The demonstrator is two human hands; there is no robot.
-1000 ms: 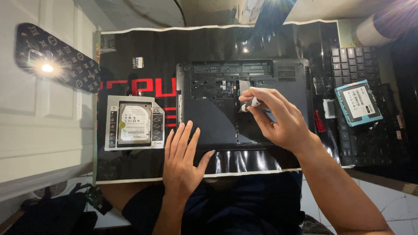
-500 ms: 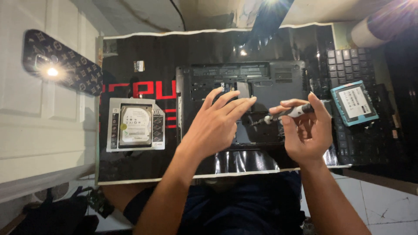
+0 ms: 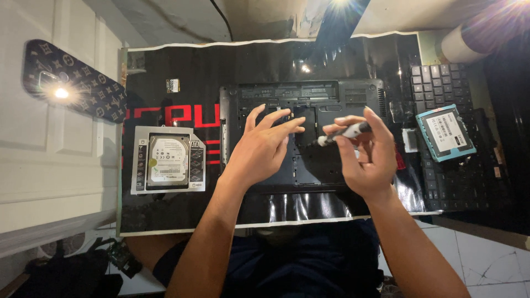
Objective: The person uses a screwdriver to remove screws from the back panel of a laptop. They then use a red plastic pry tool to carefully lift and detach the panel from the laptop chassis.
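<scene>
Your right hand [image 3: 369, 157] pinches the small screwdriver [image 3: 341, 134] with its tip aimed at the opened laptop base [image 3: 302, 138] mid-worktop, while your left hand [image 3: 264, 148], its grip open and empty, spreads fingers over the bay to steady it.

A black laptop [image 3: 301, 140], flipped base-up with its bay cover off, lies at the mat's centre. A slim screwdriver [image 3: 342, 134], white-tipped with a dark grip, is held nearly level above it, tip toward nine o'clock.
</scene>
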